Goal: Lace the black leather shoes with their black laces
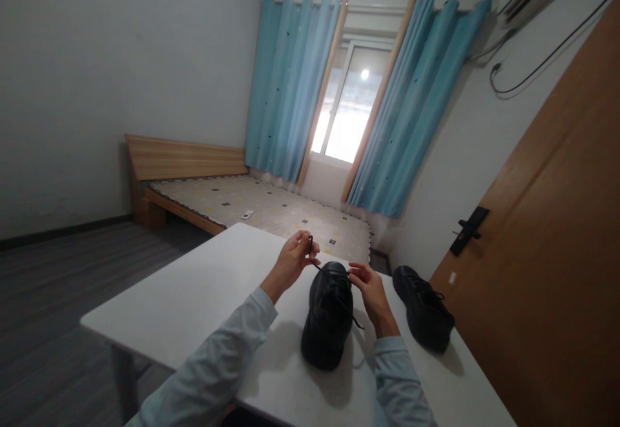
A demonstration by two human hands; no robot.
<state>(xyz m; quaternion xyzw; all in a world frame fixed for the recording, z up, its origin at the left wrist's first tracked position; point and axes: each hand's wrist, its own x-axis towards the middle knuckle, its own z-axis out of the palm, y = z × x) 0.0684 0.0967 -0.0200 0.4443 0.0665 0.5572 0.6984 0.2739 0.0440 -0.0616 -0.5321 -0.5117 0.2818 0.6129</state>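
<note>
A black lace-up shoe [328,320] stands on the white table [194,298] in front of me, toe towards the window. My left hand [293,260] pinches a black shoelace [316,265] and holds it up taut, above and left of the shoe. My right hand [371,288] rests at the shoe's right side near the eyelets, fingers pinched on the lace there. A loose lace end hangs over the shoe's right side. A second black shoe [423,307] sits on the table to the right, apart from both hands.
Beyond the table stands a wooden bed [252,204] with a patterned mattress and a small device on it. Blue curtains [290,84] frame a bright window. A wooden door [557,252] with a black handle is close on the right. Grey floor lies to the left.
</note>
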